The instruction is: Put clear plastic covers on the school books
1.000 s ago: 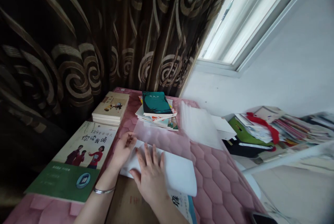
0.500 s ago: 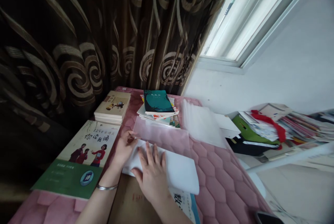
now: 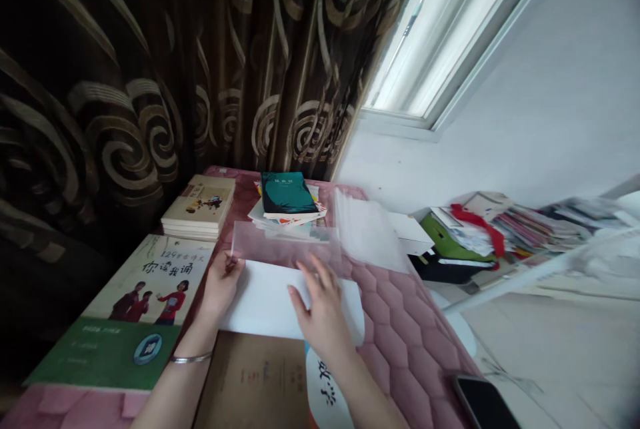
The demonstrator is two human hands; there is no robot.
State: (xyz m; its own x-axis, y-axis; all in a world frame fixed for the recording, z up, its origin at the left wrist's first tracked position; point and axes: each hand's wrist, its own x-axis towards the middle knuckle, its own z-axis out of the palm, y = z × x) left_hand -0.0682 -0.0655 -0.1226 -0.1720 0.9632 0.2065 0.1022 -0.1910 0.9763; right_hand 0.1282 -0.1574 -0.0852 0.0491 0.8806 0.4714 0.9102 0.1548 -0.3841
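Observation:
A white sheet or blank book cover (image 3: 270, 299) lies in front of me, with a clear plastic book cover (image 3: 285, 246) reaching out beyond its far edge. My left hand (image 3: 223, 286), a silver bangle at its wrist, is closed at the sheet's far left corner, pinching the plastic's edge. Spread fingers of my right hand (image 3: 320, 306) rest over the right part of the white sheet, the tips near the plastic. Nearer to me are a brown-covered book (image 3: 255, 376) and a blue and white book (image 3: 323, 379), partly hidden by my right arm.
At left lie a green and cream book (image 3: 120, 322) and a stack of beige books (image 3: 197, 209). A teal book (image 3: 287, 192) tops another pile. Clear plastic sheets (image 3: 370, 232) lie at right. A phone (image 3: 483, 402) sits by the pink padded edge; a shelf holds papers and a green bag (image 3: 453, 239).
My right hand has slid right and away from me across the white sheet, toward the plastic. My left hand keeps its corner. The whole view has shifted slightly.

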